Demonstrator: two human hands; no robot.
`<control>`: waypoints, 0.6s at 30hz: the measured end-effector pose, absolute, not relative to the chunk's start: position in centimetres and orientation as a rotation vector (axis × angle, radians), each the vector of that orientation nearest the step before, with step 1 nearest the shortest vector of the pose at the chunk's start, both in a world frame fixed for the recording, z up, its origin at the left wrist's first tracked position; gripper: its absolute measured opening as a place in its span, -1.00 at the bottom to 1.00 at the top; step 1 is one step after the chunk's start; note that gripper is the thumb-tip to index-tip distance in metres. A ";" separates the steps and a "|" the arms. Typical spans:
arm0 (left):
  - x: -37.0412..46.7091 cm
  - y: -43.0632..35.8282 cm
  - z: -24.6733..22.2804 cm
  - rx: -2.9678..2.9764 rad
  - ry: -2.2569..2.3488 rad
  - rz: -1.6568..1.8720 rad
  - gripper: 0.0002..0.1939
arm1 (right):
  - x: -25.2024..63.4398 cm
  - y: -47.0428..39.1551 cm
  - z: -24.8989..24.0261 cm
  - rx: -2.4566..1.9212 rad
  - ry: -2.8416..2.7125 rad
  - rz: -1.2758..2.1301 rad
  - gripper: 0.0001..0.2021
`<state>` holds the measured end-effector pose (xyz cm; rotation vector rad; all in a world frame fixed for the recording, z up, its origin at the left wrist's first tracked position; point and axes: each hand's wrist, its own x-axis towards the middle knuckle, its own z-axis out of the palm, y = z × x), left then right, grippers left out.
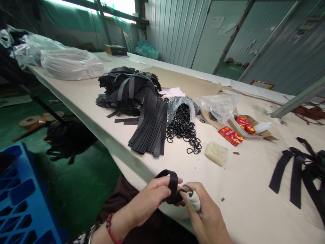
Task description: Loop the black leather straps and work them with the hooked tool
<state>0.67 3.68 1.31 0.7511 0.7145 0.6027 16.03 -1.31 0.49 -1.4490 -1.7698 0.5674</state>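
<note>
My left hand (pixel 154 195) is closed on a black strap (pixel 173 180), which curls up in a loop over the fingers. Close against it, my right hand (pixel 207 213) pinches a small black metal ring (pixel 188 187) at the strap's end. A white wrap (pixel 194 201) covers one digit of that hand. Whether the strap passes through the ring is hidden by the fingers. Beyond the hands lies a fanned stack of black straps (pixel 149 125). Beside it, many black metal rings (pixel 181 122) spill from a clear plastic bag (pixel 174 105).
A yellowish block (pixel 216 154) lies right of the rings, near a red packet (pixel 231 136) and an open cardboard box (pixel 250 130). Straps with rings (pixel 296 173) lie far right. A coil of white cord (pixel 72 64) sits far left. A blue pallet (pixel 22 200) stands on the floor.
</note>
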 end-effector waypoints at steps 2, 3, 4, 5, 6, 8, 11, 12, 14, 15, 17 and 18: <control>0.6 3.7 1.8 0.859 0.625 0.602 -0.62 | 15.8 -0.9 0.6 -1.473 -1.733 0.633 -0.88; 0.7 3.8 2.1 0.925 0.600 0.593 -0.63 | 15.6 -0.8 0.6 -1.472 -1.725 0.648 -0.89; 0.8 3.8 2.4 0.989 0.592 0.584 -0.65 | 15.5 -0.6 0.7 -1.468 -1.718 0.656 -0.89; 0.9 3.9 2.6 1.046 0.599 0.578 -0.68 | 15.4 -0.4 0.7 -1.465 -1.710 0.666 -0.89; 1.0 3.9 2.7 1.085 0.614 0.577 -0.72 | 15.4 -0.3 0.7 -1.468 -1.694 0.685 -0.87; 1.3 4.0 2.7 1.097 0.648 0.589 -0.80 | 15.3 -0.1 0.7 -1.500 -1.624 0.785 -0.83; 1.6 4.0 2.2 1.009 0.665 0.580 -0.85 | 15.4 0.1 0.8 -1.542 -1.424 1.069 -0.75; 1.7 4.0 2.0 0.978 0.660 0.578 -0.86 | 15.5 0.2 0.9 -1.537 -1.368 1.148 -0.74; 1.8 3.9 1.6 0.928 0.645 0.590 -0.85 | 15.7 0.2 0.9 -1.518 -1.324 1.219 -0.76; 1.9 3.9 1.4 0.906 0.638 0.604 -0.84 | 15.8 0.2 0.8 -1.519 -1.331 1.215 -0.79; 2.0 3.8 1.2 0.867 0.636 0.633 -0.84 | 15.9 0.1 0.6 -1.538 -1.369 1.160 -0.85; 2.1 3.7 1.0 0.854 0.642 0.644 -0.85 | 15.9 0.0 0.4 -1.542 -1.401 1.113 -0.88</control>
